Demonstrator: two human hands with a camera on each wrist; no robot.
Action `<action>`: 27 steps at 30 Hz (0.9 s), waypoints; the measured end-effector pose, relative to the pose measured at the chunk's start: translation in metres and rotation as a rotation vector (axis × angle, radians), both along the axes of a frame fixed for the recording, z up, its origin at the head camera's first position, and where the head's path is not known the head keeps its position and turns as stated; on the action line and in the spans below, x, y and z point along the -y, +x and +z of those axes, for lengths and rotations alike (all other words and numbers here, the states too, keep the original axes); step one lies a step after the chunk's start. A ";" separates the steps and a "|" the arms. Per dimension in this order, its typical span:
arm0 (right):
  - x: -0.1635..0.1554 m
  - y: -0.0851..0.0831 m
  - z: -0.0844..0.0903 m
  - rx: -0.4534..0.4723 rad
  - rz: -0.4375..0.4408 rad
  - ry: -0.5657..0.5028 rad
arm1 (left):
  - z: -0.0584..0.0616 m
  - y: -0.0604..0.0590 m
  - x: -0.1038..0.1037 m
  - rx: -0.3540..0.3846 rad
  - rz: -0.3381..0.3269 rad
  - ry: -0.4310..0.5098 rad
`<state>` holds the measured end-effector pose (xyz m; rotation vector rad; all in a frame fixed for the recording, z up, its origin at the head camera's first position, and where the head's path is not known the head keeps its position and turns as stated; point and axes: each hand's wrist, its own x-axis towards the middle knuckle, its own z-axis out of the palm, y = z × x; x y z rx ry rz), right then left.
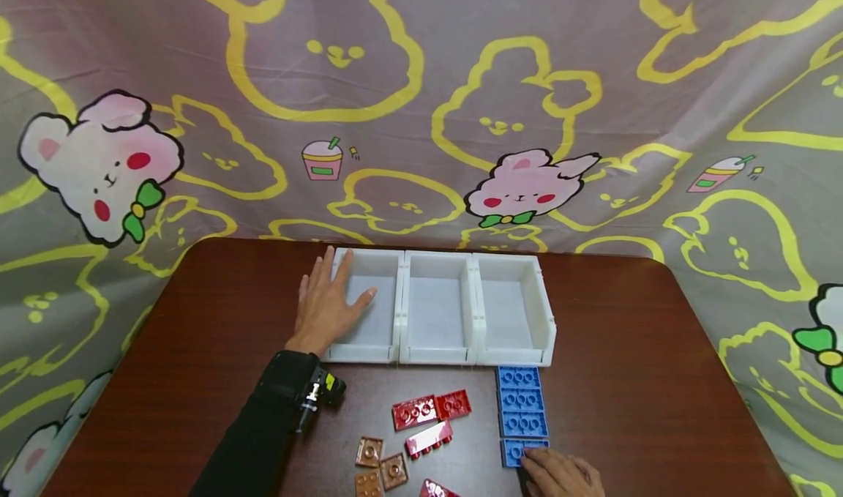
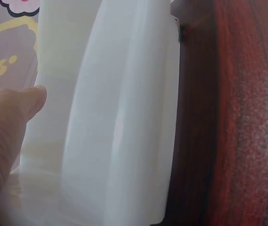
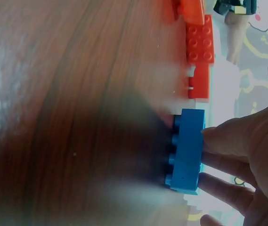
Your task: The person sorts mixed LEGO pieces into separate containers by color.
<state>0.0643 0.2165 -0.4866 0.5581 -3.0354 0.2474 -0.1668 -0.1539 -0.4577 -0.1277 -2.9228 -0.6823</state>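
Observation:
In the head view my left hand [image 1: 326, 303] lies with fingers spread over the left side of the left white bin [image 1: 365, 354]. Its thumb reaches across that bin's interior; the bin wall [image 2: 101, 122] fills much of the left wrist view. My right hand [image 1: 563, 475] is at the near end of a row of blue toy bricks [image 1: 520, 400]. Its thumb and fingertips touch the upturned face of the nearest blue brick [image 3: 188, 150], whose studs point down toward the table. The fingers are not wrapped round it.
Two more white bins [image 1: 437, 354] [image 1: 516, 354] adjoin the left one. Several red bricks [image 1: 416, 413] lie left of the blue row, with several translucent brown bricks [image 1: 394, 471] nearer. A patterned cloth [image 1: 408, 146] hangs behind the brown table [image 1: 612, 336].

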 end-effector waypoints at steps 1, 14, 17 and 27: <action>0.000 0.000 0.000 -0.040 -0.005 -0.007 | 0.000 0.000 0.000 0.005 0.000 -0.002; 0.024 -0.016 0.011 -0.259 0.086 -0.060 | 0.001 0.001 0.001 0.005 0.002 -0.003; 0.040 -0.027 0.016 -0.249 0.171 -0.054 | 0.001 0.002 0.002 0.007 0.004 -0.001; 0.096 -0.053 0.030 0.146 0.195 -0.071 | 0.000 0.001 0.001 0.017 0.005 0.005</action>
